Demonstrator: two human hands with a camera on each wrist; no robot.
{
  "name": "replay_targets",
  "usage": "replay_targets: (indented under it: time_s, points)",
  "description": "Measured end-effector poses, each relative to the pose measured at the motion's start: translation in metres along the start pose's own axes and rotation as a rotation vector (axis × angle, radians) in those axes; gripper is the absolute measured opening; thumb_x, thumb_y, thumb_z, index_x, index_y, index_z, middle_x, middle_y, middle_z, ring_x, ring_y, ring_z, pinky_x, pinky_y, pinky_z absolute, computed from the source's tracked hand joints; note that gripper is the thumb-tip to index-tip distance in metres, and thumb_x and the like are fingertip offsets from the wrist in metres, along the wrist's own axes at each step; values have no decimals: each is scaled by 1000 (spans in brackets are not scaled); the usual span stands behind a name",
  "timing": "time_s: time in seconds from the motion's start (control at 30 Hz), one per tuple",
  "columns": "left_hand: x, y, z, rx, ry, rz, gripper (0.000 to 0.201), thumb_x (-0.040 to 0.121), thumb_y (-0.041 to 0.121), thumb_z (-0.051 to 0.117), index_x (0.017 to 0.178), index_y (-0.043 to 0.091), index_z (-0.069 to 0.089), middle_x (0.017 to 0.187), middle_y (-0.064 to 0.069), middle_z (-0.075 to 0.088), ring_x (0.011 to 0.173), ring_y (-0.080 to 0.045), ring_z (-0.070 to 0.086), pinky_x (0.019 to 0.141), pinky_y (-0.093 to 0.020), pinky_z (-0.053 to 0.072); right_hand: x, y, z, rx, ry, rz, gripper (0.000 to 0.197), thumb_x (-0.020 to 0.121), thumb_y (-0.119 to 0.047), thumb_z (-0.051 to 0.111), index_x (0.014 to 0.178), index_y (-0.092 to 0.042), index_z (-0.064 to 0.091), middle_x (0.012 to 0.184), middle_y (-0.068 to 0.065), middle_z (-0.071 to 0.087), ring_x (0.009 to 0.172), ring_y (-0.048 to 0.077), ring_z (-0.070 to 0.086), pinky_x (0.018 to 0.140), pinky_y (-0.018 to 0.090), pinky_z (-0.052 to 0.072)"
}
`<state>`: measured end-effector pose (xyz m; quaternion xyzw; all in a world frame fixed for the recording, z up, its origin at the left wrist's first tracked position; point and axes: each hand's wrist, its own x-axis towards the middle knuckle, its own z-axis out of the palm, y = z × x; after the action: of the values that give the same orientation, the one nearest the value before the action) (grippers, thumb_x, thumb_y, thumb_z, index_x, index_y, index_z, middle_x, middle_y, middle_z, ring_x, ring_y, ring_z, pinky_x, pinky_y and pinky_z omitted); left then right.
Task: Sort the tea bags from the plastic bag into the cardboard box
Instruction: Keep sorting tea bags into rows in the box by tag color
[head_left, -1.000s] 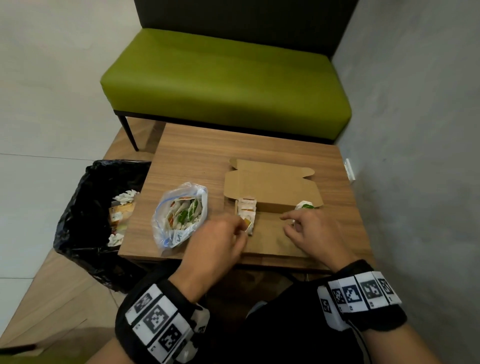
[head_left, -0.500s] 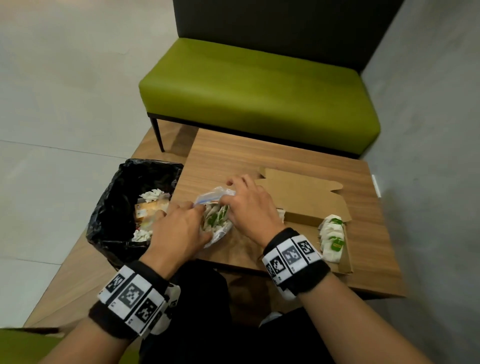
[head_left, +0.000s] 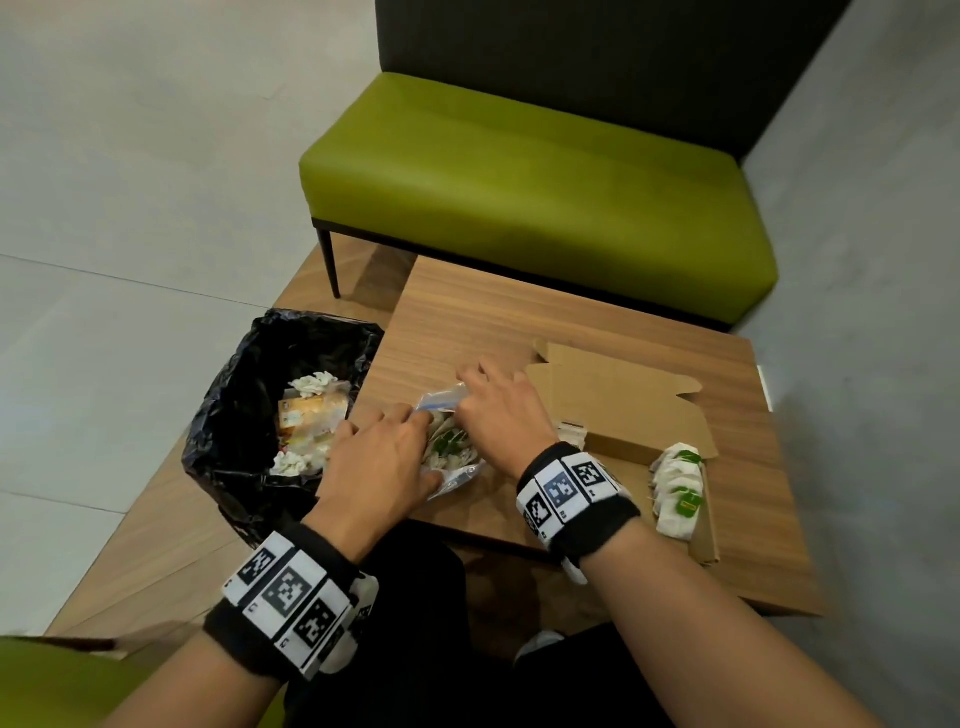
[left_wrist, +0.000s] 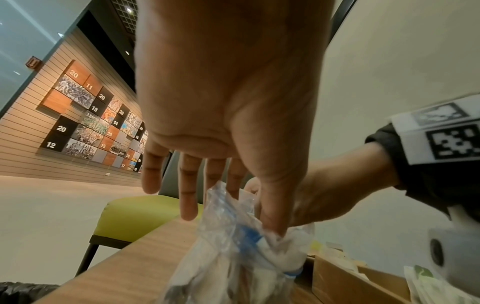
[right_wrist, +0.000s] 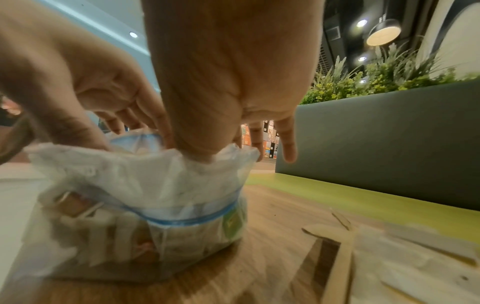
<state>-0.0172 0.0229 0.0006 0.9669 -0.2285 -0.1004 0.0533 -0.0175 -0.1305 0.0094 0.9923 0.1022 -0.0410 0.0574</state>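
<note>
Low wooden table (head_left: 519, 322) standing before a green padded bench (head_left: 519, 182), grey wall to the right. At the table's near left edge, both hands are working at the mouth of a clear plastic zip bag with a blue seal strip (head_left: 441, 402). The left hand (head_left: 379, 462) is pinching the bag's rim between thumb and forefinger, other fingers hanging loose. The right hand (head_left: 498, 410) is gripping the opposite rim, thumb tucked inside the opening. Tea bags with green tags (head_left: 447, 447) are showing inside the bag. Just right of the hands, an open brown cardboard box (head_left: 623, 410) is lying flat, holding a row of white tea bags (head_left: 678, 488) at its right end. Left of the table, a black-lined waste bin (head_left: 249, 395) is holding crumpled wrappers.
</note>
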Motion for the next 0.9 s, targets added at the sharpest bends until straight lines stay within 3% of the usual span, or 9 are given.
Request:
replay_targets:
  time_s: [0.13,0.27,0.33,0.43,0.5,0.6,0.67,0.8,0.9]
  points:
    - [0,-1,0,-31,3,0,57,84,46,63,135,27,46,131,7,53,120,-20,52,91,-42,40,-12,14,-3,284,-3,38,13,85,-32,73,97,-27,75,148,-2,45,134,20,35,101,40,45]
    - [-1,0,0,-55,0,7,61,85,47,62,139,28,43,136,7,51,123,-21,50,92,-43,41,-26,27,-5,724,62,146,11,82,-32,78,89,-24,77,140,-11,51,128,11,37,97,33,36]
    - [-1,1,-2,-78,-7,11,61,85,47,63,140,28,42,143,6,47,127,-21,48,95,-44,41,-33,30,-8,891,99,192,9,82,-28,79,85,-19,77,126,-10,62,117,8,49,94,29,37]
    - [-3,0,-9,-150,-25,-3,62,85,48,64,140,30,44,159,-1,29,142,-24,33,107,-47,36,-48,36,-15,1207,125,265,5,82,-19,79,81,-20,75,90,-5,73,84,1,65,76,17,48]
    - [-7,-2,-15,-244,46,28,54,86,45,66,135,29,51,160,-3,28,144,-24,30,112,-47,35,-59,43,-16,1346,148,312,3,83,-16,78,84,-14,76,83,2,75,76,6,68,69,22,54]
    - [-17,10,-25,-628,193,133,38,89,37,68,125,28,59,145,7,48,128,-4,45,107,-34,42,-78,49,-13,1527,175,349,6,82,-8,77,88,-8,75,83,5,76,76,13,70,69,24,57]
    - [-23,29,-31,-871,143,164,33,92,32,66,123,28,60,127,14,60,111,7,55,95,-23,50,-91,52,-11,1630,173,365,10,82,-3,75,91,-3,74,87,8,77,79,15,71,72,24,58]
    - [-22,59,-28,-1137,-67,243,26,94,21,64,120,22,65,108,7,72,101,-7,68,86,-30,57,-112,60,-6,1704,194,381,15,79,-3,75,94,0,73,88,12,77,79,17,72,73,26,60]
    - [-18,76,-23,-1230,-116,217,20,93,11,65,113,13,69,96,-3,75,83,-13,72,69,-22,56,-120,68,-5,1705,250,435,15,78,0,75,93,0,73,87,10,77,78,15,72,72,25,60]
